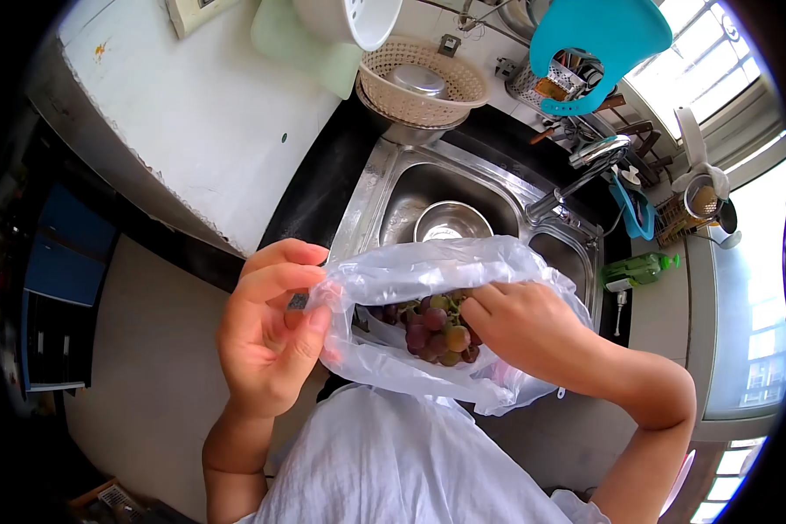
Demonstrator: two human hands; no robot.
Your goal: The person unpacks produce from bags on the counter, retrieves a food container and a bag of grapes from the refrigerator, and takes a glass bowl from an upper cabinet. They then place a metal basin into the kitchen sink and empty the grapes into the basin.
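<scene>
A clear plastic bag (410, 272) hangs wide-mouthed in front of my body, at the sink's near edge. Its left rim is pinched in my left hand (275, 327), between thumb and fingers. Inside lies a bunch of grapes (437, 327), dark red with some greenish ones. My right hand (520, 319) reaches into the bag's mouth from the right, fingers curled down at the stems on top of the bunch. Its fingertips are partly hidden, but they appear closed on the bunch.
Beyond the bag, a metal bowl (452, 220) sits in the steel sink (402, 196), with a faucet (576, 179) to its right. A beige basket (380, 83) stands behind. On the right lies a green bottle (639, 271); a blue-green plastic item (585, 35) hangs above.
</scene>
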